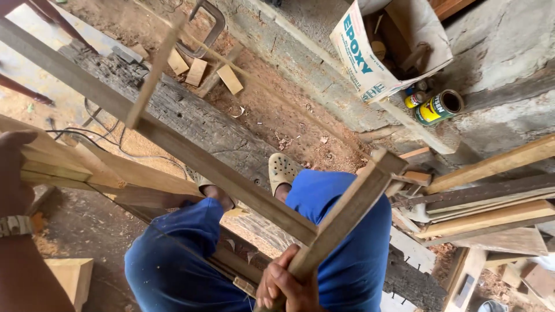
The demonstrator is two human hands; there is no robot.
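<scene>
Left hand (13,173): cut by the left picture edge; fingers behind the stacked wooden slats (63,164), so its grip cannot be made out. A wristband shows only in part.
Right hand (286,286): lower part lost below the bottom edge; fingers wrapped on the frame rail (341,216).
Long frame rail (173,144): upper end runs out at the top left corner.
Metal clamp (207,23): top cut by the upper edge.
Cardboard box (376,52): contents in shadow, unreadable as shapes.
Old timber beam (202,124): middle hidden behind blue trouser legs (185,254).
Left foot: mostly covered by the rail.
Plank pile (491,208): ends cut by the right edge.
</scene>
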